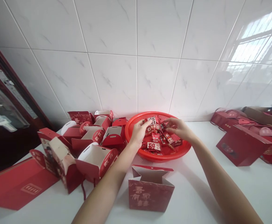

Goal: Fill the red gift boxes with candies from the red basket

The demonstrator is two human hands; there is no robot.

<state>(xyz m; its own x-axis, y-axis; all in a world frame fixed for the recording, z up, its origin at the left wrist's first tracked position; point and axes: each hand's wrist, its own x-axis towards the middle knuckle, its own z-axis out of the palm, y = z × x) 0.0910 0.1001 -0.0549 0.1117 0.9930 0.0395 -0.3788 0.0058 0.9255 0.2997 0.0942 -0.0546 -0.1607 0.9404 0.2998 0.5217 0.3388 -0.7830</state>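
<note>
A round red plastic basket point(159, 158) stands against the wall, with several small wrapped sweets point(154, 146) inside. My left hand point(138, 133) reaches over its left side, thumb and fingers closed on a red snack packet point(153, 123) with white print. On the basket's right side, my right hand point(179, 128) is bent down among the sweets, its fingers curled in; what they grip is partly hidden. Between my forearms, in front of the basket, an upright red gift box point(151, 196) has its top open.
Several open red gift boxes point(92, 161) crowd the left of the white table point(191, 199). A red box point(242, 146) and more red boxes point(236, 118) stand at the right. White tiles point(117, 81) rise behind. Keys point(3, 122) hang by the dark door at left.
</note>
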